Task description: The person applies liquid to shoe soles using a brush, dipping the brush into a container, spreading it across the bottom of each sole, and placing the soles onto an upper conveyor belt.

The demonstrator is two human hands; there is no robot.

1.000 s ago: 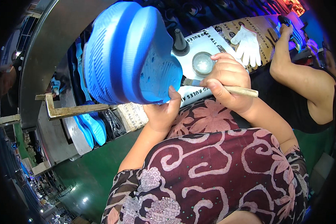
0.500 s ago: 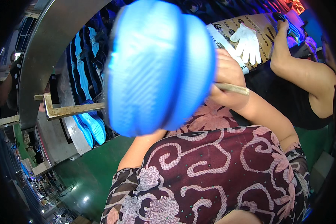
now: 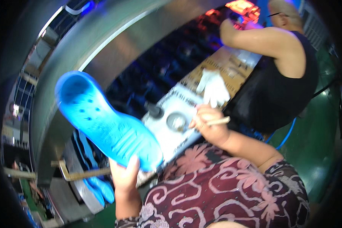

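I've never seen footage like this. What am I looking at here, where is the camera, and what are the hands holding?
There is no machine here: a person works with bare hands, and the camera sits on their head looking down, so the wide lens bends straight edges. The patterned fabric at the bottom is their own clothing. Their left hand grips a bright blue clog by one end, raised with its underside showing. Their right hand holds a thin stick, probably a brush handle, over a small round tin on the board in front of them. A dark knob-like object stands beside the tin, and a white glove lies further along. More blue clogs sit lower left. A co-worker in a black top works to the right.
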